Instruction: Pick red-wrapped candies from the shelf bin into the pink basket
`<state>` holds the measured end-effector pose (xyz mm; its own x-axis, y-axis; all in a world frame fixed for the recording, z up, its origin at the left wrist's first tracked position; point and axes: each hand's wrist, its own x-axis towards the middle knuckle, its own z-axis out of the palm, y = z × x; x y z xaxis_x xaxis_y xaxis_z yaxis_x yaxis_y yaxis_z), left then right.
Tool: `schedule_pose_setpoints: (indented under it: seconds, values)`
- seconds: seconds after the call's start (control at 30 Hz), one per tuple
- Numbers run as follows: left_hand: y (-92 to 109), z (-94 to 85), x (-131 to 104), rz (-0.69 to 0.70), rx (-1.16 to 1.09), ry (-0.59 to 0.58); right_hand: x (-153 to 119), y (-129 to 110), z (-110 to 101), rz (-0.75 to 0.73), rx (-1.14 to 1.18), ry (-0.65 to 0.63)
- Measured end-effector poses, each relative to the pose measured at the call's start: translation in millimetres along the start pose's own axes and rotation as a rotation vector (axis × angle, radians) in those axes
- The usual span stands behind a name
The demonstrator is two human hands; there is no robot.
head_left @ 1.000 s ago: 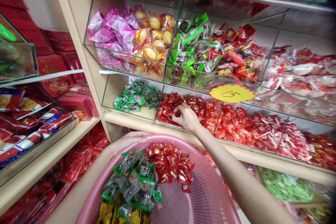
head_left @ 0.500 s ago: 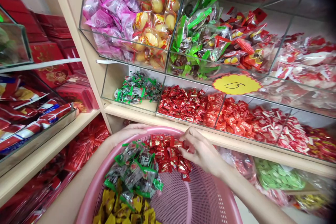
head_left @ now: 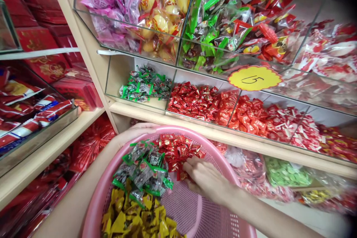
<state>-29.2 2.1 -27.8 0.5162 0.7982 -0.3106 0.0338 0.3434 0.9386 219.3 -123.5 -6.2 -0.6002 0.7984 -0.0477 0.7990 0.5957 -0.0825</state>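
Note:
A pink plastic basket [head_left: 156,134] with a mesh bottom sits below the shelf front. My left hand [head_left: 136,132] grips its far left rim, fingers partly hidden. Inside lie red-wrapped candies [head_left: 178,145], green and clear packets [head_left: 147,167] and yellow-wrapped candies [head_left: 139,215], grouped side by side. Over the right edge of the red pile, my right hand [head_left: 202,174] reaches down with its fingers curled together on red candies. Its fingertips are mostly hidden by the knuckles.
Glass bins of small red candies [head_left: 195,102] and green packets [head_left: 145,83] line the shelf ahead. Above are larger sweets and a yellow tag [head_left: 255,78] marked 15. Red boxes [head_left: 47,54] stand left; bagged goods [head_left: 287,171] lie under the shelf at right.
My right hand has moved from near the basket's far rim down and toward me, onto the red candies. Those candies now lie differently. The left hand stays on the rim.

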Motion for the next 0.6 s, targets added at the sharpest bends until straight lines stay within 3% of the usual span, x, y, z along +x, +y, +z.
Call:
schedule_pose_setpoints:
  seconds: [0.23,0.4,0.6]
  values:
    - [-1.9,-2.0,2.7,0.029,0.037,-0.013,17.5,-13.0,12.7,-0.043,-0.144,-0.079]
    - [-2.4,-0.6,3.6,0.048,0.015,-0.060,18.9,-19.3,24.5,-0.032,-0.244,-0.054]
    - [-2.2,-2.5,3.5,0.047,0.052,-0.020,21.5,-10.5,1.1,0.033,-0.211,-0.034]
